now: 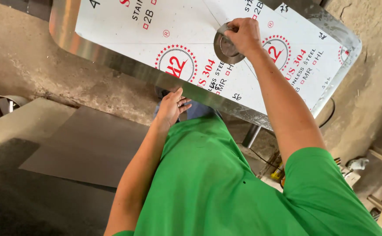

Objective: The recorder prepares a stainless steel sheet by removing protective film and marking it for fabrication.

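A stainless steel panel [125, 26] with folded shiny edges lies in front of me, covered by a white protective film with red and black print. My right hand [244, 36] reaches over it and grips a round metal disc [224, 49] that lies on the film near the panel's middle. My left hand [172, 106] rests lower, at the panel's near folded edge, fingers loosely apart and holding nothing. My green shirt fills the lower part of the view.
A grey flat metal sheet [86, 148] lies on a surface to the left. The concrete floor [370, 100] shows at the right, with small tools and wooden pieces [357, 166] scattered near the lower right.
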